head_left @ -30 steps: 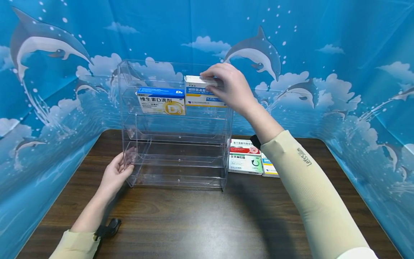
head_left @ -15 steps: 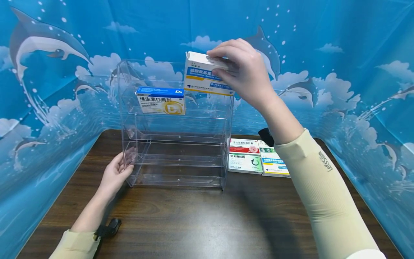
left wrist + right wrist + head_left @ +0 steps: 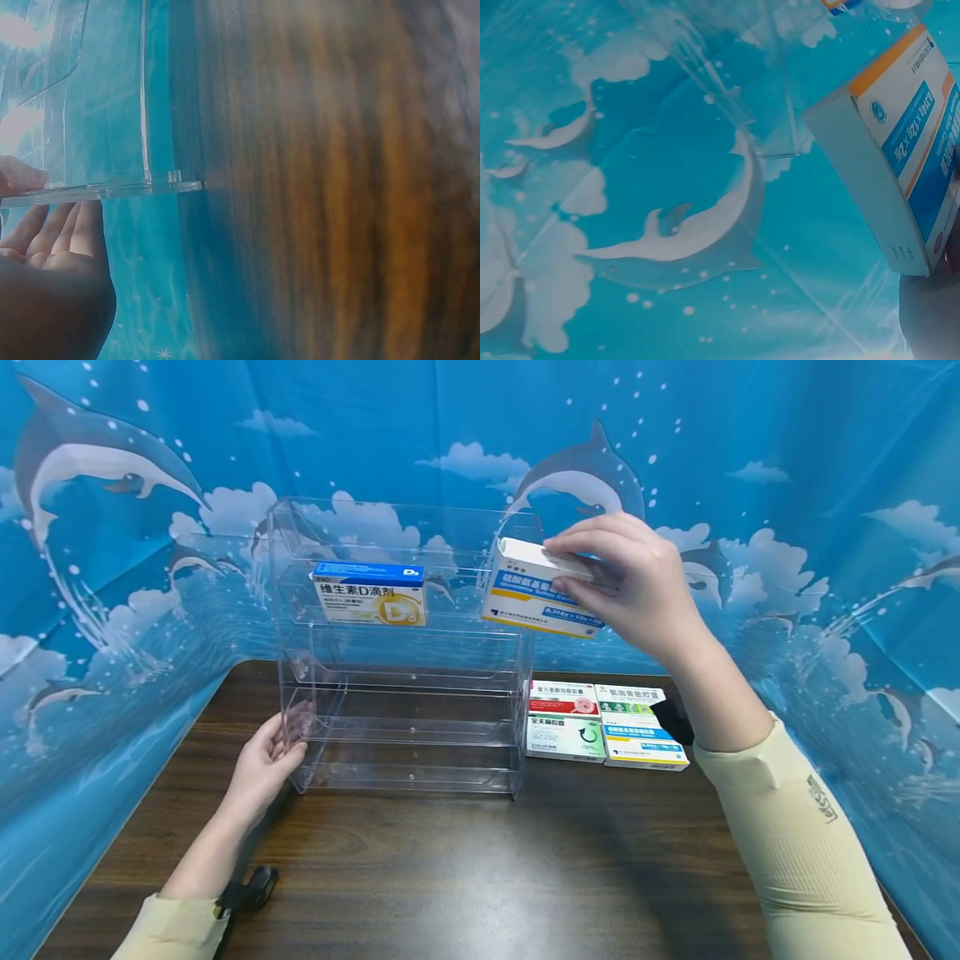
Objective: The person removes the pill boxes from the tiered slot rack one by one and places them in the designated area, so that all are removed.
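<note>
My right hand [image 3: 626,581] pinches a white, blue and orange medicine box [image 3: 547,593] by its top, at the upper right end of a clear acrylic display rack [image 3: 412,731]. The right wrist view shows that medicine box [image 3: 900,142] tilted, with part of the hand at the edge. On the rack's upper tier, left of centre, stands a vitamin D box [image 3: 371,596] with a blue top. My left hand [image 3: 262,764] grips the rack's left side panel low down; in the left wrist view, its thumb and fingers lie on either side of the clear panel [image 3: 112,189].
Right of the rack, several medicine boxes lie together on the dark wooden table [image 3: 420,877]: a red and white box [image 3: 564,700], a green and white box [image 3: 566,739], a blue and yellow box [image 3: 647,745] and another green-banded box [image 3: 630,697]. A blue dolphin curtain [image 3: 450,427] hangs behind.
My right hand has lifted the blue and orange medicine box out of the rack's upper tier, then moved it right and somewhat down. The left hand stays on the rack's side.
</note>
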`<state>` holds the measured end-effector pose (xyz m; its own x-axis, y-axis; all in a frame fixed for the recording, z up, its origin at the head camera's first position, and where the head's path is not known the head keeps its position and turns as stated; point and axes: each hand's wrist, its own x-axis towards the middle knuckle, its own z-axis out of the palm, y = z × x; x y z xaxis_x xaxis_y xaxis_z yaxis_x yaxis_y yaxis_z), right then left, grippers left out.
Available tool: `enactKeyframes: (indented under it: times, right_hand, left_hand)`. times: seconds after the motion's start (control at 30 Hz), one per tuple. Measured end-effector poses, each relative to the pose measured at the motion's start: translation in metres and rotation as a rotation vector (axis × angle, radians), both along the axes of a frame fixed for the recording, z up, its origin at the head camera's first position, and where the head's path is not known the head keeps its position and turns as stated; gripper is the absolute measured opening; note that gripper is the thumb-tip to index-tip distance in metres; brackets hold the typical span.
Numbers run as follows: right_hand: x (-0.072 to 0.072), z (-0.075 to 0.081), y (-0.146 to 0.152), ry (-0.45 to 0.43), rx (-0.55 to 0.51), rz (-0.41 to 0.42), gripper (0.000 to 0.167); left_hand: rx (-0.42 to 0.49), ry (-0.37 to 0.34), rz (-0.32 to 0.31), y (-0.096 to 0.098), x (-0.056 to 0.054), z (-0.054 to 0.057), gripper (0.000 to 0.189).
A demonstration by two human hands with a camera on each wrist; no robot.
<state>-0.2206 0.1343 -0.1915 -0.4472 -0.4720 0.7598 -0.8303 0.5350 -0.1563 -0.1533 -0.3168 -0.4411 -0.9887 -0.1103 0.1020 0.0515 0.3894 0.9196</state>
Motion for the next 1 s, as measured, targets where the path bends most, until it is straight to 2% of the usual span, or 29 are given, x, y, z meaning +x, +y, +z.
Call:
enactKeyframes:
  times: [0.33, 0.47, 0.73, 1.0]
  right_hand:
    - [0.013, -0.044, 0.035, -0.101, 0.047, -0.042, 0.037]
    - [0.017, -0.063, 0.047, -0.141, 0.057, -0.063, 0.038]
    - [0.018, -0.105, 0.066, -0.219, 0.105, -0.105, 0.037]
    - [0.018, -0.143, 0.075, -0.318, 0.153, -0.098, 0.037]
  left_hand:
    - [-0.006, -0.021, -0.014, -0.002, 0.0, 0.0, 0.064]
    - [0.008, -0.007, -0.022, -0.002, -0.001, 0.0, 0.063]
    - [0.0, 0.017, -0.016, -0.001, 0.0, 0.0, 0.06]
    - [0.005, 0.026, -0.012, -0.001, 0.0, 0.0, 0.061]
